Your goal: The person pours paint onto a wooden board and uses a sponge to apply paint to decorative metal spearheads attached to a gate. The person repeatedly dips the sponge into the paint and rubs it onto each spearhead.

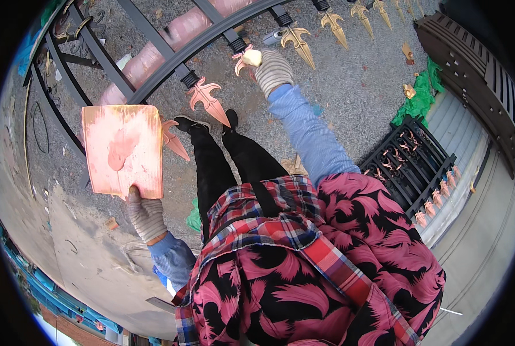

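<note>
My left hand (144, 213), in a striped glove, grips the lower edge of a square board (99, 164) smeared with pink paint, a wet puddle at its middle. My gloved right hand (273, 72) pinches a small pale yellow sponge (252, 57) against a spear-shaped finial (238, 64) on a black metal fence panel (182, 56). That finial is partly pink; my fingers and the sponge hide some of it. Toward me, a neighbouring finial (207, 99) is pink, and another (175, 143) shows beside the board. Beyond my right hand, the finials (298, 43) are gold.
A pink plastic-wrapped roll (182, 32) lies under the panel. At right stand a second black panel with pink finials (407, 167), green netting (417, 98) and stacked dark brown metal pieces (471, 75). My feet (192, 123) are on the grey ground close to the finials.
</note>
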The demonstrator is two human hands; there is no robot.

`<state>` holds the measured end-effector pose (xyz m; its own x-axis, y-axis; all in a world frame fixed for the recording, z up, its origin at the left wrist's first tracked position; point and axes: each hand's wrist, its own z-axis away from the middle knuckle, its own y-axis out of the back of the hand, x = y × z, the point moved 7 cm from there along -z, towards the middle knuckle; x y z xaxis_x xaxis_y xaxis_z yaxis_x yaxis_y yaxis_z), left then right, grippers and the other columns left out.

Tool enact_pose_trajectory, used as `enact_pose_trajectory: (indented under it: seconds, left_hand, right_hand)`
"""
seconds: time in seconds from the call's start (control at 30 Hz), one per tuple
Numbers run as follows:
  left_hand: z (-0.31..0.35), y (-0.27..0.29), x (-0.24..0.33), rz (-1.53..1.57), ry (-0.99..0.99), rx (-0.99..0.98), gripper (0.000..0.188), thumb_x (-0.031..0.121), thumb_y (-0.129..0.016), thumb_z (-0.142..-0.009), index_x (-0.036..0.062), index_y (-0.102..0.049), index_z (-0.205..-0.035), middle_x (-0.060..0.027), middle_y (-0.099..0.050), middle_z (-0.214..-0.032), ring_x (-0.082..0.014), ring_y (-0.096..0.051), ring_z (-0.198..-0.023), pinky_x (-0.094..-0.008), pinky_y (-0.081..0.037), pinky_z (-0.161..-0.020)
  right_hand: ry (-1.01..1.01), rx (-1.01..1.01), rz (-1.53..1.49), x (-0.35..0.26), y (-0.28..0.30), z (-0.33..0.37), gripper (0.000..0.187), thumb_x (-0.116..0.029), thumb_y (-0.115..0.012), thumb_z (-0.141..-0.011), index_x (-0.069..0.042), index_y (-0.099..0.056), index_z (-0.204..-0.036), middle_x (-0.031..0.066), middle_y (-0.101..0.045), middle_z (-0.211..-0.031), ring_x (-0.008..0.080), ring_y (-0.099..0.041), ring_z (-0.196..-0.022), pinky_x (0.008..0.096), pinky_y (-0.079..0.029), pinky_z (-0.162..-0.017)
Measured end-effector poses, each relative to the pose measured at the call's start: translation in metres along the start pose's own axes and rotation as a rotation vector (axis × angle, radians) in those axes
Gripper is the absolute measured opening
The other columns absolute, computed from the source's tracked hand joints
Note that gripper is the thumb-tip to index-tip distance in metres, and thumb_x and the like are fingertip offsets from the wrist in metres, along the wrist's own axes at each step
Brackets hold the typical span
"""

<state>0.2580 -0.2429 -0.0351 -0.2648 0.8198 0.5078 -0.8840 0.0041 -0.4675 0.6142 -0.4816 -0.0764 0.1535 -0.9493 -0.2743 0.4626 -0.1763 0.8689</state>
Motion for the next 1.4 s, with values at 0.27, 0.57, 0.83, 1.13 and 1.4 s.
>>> enact_pose_trajectory:
  seconds: [0.27,0.57,0.83,1.13,1.4]
  left_hand:
    - [0.004,0.009,0.001,0.078,-0.008,0.032,0.046,0.006,-0.064,-0.074,-0.0010,-0.045,-0.115,-0.0104,-0.052,-0.115,-0.0222,-0.047,-0.107,-0.0379,-0.036,-0.096]
    - [0.005,0.082,0.041,0.200,-0.158,0.184,0.032,0.004,-0.060,-0.076,-0.0018,-0.052,-0.107,-0.0105,-0.054,-0.111,-0.0229,-0.049,-0.105,-0.0397,-0.037,-0.094]
    - [0.004,0.110,0.053,0.353,-0.124,0.175,0.040,0.002,-0.062,-0.073,-0.0019,-0.049,-0.111,-0.0117,-0.053,-0.113,-0.0238,-0.049,-0.106,-0.0391,-0.035,-0.096]
    - [0.056,0.175,0.026,0.300,-0.166,0.191,0.046,0.008,-0.064,-0.073,-0.0029,-0.046,-0.114,-0.0106,-0.051,-0.117,-0.0229,-0.046,-0.109,-0.0372,-0.031,-0.099]
    - [0.124,0.225,0.030,0.469,-0.246,0.254,0.048,0.004,-0.063,-0.072,-0.0003,-0.045,-0.116,-0.0109,-0.049,-0.119,-0.0240,-0.045,-0.111,-0.0390,-0.031,-0.099]
  right_hand:
    - [0.049,0.049,0.062,0.017,-0.018,-0.044,0.033,-0.027,-0.069,-0.069,-0.004,-0.060,-0.091,0.0144,-0.062,-0.085,0.0288,-0.059,-0.079,0.0389,-0.047,-0.069]
    - [-0.013,0.055,0.010,0.063,-0.030,-0.022,0.038,-0.030,-0.071,-0.063,-0.003,-0.062,-0.087,0.0183,-0.061,-0.086,0.0325,-0.058,-0.082,0.0395,-0.047,-0.069]
    - [0.124,0.063,-0.260,0.024,-0.046,0.036,0.041,-0.027,-0.076,-0.059,-0.001,-0.060,-0.087,0.0137,-0.062,-0.078,0.0259,-0.060,-0.071,0.0338,-0.047,-0.063]
    - [0.400,-0.199,-0.278,-0.158,-0.149,0.067,0.038,-0.031,-0.072,-0.063,-0.002,-0.061,-0.085,0.0161,-0.061,-0.079,0.0299,-0.058,-0.074,0.0373,-0.046,-0.066]
    - [0.440,-0.404,0.168,-0.075,-0.230,0.114,0.039,-0.026,-0.071,-0.064,-0.005,-0.060,-0.096,0.0171,-0.061,-0.087,0.0321,-0.058,-0.082,0.0369,-0.047,-0.069]
